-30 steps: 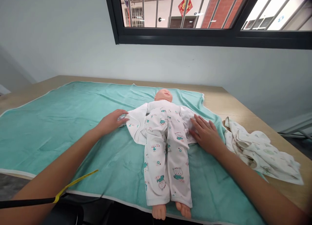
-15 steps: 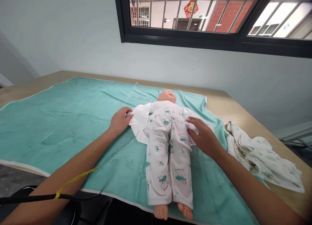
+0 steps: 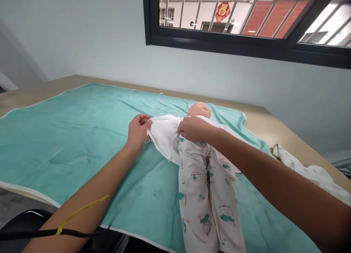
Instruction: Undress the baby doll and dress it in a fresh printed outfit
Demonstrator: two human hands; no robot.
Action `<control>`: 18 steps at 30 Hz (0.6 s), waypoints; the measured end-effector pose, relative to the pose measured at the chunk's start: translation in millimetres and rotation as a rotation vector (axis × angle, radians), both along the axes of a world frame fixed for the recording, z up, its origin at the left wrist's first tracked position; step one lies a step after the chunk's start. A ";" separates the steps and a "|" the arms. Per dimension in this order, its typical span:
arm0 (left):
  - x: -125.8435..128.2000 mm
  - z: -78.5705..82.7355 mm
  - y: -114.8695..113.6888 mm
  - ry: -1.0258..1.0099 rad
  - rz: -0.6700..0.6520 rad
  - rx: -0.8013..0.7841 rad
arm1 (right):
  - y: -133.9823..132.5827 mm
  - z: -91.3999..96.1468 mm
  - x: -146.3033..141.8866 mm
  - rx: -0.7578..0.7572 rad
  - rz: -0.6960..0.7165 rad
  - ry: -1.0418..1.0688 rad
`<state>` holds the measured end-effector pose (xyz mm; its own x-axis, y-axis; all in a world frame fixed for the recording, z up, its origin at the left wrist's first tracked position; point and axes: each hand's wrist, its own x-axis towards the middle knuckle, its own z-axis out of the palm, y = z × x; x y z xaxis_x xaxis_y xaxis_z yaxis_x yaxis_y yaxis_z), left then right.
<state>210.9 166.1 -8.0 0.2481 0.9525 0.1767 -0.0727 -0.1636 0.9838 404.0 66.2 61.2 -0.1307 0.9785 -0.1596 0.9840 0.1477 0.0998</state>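
Note:
A baby doll (image 3: 197,109) lies on its back on a teal blanket (image 3: 90,136), its head toward the wall. It wears white trousers (image 3: 197,187) printed with cartoon animals. A white top (image 3: 164,130) lies about its upper body, spread out to the left. My left hand (image 3: 139,130) pinches the outer left edge of this top and lifts it a little. Over the doll's chest, my right hand (image 3: 192,128) has its fingers closed on the inner part of the same top, by the trousers' waist. The doll's arms are hidden.
A patterned white cloth (image 3: 309,172) lies crumpled at the right on the wooden table (image 3: 263,123). Behind the table are a wall and a barred window. A black cable (image 3: 30,234) with a yellow tie crosses my left forearm.
My right hand has moved left from the doll's right-hand side to the chest and closed on the top. The left hand has raised its edge of the cloth. The view has shifted left.

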 end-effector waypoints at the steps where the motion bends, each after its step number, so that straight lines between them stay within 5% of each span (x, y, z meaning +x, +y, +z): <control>1: -1.1 1.2 -1.2 -0.044 -0.045 -0.064 | 4.0 -0.1 0.8 -0.021 0.001 -0.008; 4: -3.2 3.0 -5.5 0.028 -0.118 -0.021 | 5.5 -2.4 4.5 0.006 0.057 0.066; 7: -1.9 -1.4 -7.9 0.340 -0.081 0.311 | 0.8 -5.5 8.2 0.098 0.139 0.179; 12: 2.9 -21.9 -1.2 0.879 -0.136 0.495 | 6.4 -6.1 9.7 0.098 -0.008 0.123; 18: 3.8 -34.1 10.5 0.691 -0.224 0.400 | 28.2 -4.5 12.0 -0.007 -0.117 0.112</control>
